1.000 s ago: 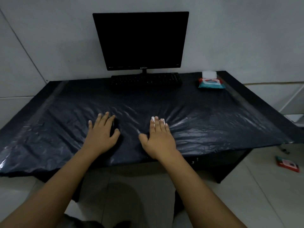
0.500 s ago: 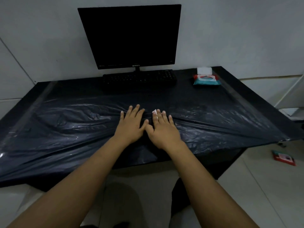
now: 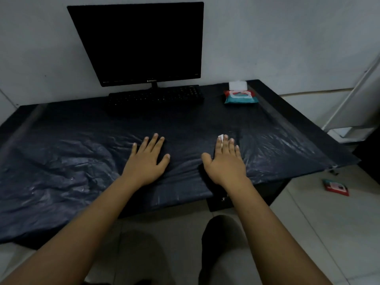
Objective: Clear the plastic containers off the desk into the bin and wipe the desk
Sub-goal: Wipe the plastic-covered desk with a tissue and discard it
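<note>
Apparently no containers left on surface (image 3: 287, 112); wiping underway: right hand (image 3: 225, 161) flat on white wipe (image 3: 220, 138) (mostly hidden), left hand (image 3: 147, 159) flat, empty.

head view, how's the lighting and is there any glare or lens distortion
Head view: dim, flat light with a bluish cast; soft glare streaks on the wrinkled black plastic sheet near the right hand, fainter by the left hand; wide-angle bending tilts the monitor and bows the desk edges; the screen is a featureless black.
</note>
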